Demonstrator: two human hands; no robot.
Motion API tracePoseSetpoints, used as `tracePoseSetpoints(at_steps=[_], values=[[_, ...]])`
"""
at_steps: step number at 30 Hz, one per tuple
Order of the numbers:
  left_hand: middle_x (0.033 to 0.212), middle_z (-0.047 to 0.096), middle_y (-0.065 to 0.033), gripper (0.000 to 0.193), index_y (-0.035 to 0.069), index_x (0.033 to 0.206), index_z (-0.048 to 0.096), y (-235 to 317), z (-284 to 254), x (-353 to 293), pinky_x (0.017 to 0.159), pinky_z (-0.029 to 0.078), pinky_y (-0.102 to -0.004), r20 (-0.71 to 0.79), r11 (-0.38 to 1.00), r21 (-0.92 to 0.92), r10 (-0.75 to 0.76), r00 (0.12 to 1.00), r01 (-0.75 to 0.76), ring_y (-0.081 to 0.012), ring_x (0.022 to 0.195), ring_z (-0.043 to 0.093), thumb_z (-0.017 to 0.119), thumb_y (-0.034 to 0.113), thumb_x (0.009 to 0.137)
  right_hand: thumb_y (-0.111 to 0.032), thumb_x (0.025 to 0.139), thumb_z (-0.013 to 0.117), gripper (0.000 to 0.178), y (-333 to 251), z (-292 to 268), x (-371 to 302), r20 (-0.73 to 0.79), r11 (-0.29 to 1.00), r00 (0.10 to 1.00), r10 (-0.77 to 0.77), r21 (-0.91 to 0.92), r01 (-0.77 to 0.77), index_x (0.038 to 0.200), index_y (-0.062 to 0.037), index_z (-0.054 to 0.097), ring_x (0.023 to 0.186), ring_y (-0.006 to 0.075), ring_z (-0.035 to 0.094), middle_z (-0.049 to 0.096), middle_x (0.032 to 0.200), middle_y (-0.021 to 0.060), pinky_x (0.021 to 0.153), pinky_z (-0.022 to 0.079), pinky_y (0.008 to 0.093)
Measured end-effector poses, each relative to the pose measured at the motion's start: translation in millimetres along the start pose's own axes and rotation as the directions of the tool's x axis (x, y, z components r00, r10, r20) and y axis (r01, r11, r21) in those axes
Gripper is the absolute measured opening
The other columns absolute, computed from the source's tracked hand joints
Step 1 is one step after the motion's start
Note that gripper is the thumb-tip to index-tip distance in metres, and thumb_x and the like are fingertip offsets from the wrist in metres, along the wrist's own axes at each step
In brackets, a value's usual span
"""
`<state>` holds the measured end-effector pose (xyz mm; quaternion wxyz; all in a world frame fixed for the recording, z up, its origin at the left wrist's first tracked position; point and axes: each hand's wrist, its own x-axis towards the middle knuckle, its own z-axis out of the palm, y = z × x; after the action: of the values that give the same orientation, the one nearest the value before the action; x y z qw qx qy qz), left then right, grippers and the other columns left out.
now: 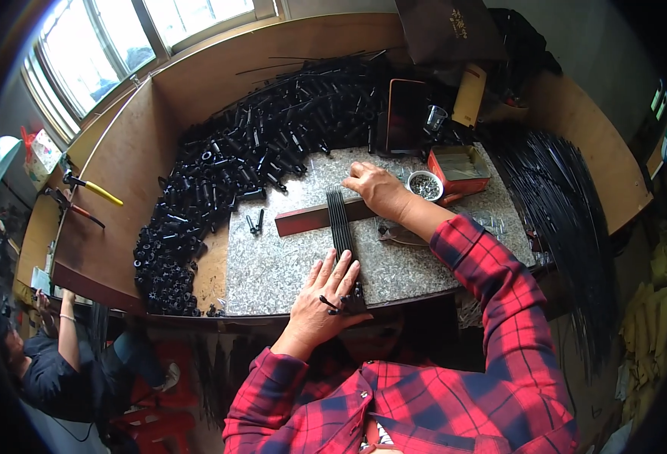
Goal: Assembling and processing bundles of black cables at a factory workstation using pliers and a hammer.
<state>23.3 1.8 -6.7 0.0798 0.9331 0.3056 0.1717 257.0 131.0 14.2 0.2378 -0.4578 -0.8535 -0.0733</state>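
A row of thin black rods [339, 227] lies side by side on the speckled stone slab [273, 265], crossing a dark reddish bar [303, 222]. My left hand [322, 291] rests flat over the near end of the rods, fingers stretched out. Small dark tips poke out by its thumb. At the far end of the rods, my right hand [375, 188] has its fingers curled and pressed together; anything in them is too small to make out. Two small black pieces [255, 221] lie left of the bar. Beneath my right forearm a dark plier-like tool [400, 234] is partly hidden.
Black tubular parts [250, 144] heap along the back and left. A white cup of small metal pieces [425, 185], a red box [458, 170] and a propped phone-like device [405, 117] stand beyond my right arm. Long black rods [556, 181] hang over the right edge. Another person [54, 356] sits lower left.
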Motion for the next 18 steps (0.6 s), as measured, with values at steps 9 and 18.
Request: tracePoseSetpoints(at_steps=[9, 18], values=[[0.145, 0.035, -0.0164, 0.092, 0.004, 0.137, 0.04, -2.2, -3.2, -2.5, 0.111, 0.026, -0.0473, 0.001, 1.0, 0.008, -0.014, 1.0, 0.014, -0.037, 0.137, 0.028, 0.072, 0.055, 0.067, 0.011, 0.078, 0.049, 0.037, 6.1, -17.1, -3.9, -0.02, 0.953, 0.998, -0.066, 0.294, 0.069, 0.109, -0.0043, 0.062, 0.096, 0.0322, 0.06, 0.056, 0.105, 0.0162, 0.084, 0.05, 0.0358], [0.146, 0.033, -0.0163, 0.088, 0.004, 0.139, 0.037, -5.8, -3.0, -5.1, 0.11, 0.026, -0.0474, -0.025, 0.999, 0.015, 0.033, 0.999, -0.033, -0.0377, 0.137, 0.027, 0.066, 0.056, 0.074, -0.004, 0.073, 0.063, 0.021, 115.5, -74.7, -62.1, -0.026, 0.892, 0.93, 0.367, -0.274, -0.36, 0.093, -0.0034, 0.068, 0.091, 0.035, 0.061, 0.062, 0.093, 0.0185, 0.082, 0.05, 0.0408]])
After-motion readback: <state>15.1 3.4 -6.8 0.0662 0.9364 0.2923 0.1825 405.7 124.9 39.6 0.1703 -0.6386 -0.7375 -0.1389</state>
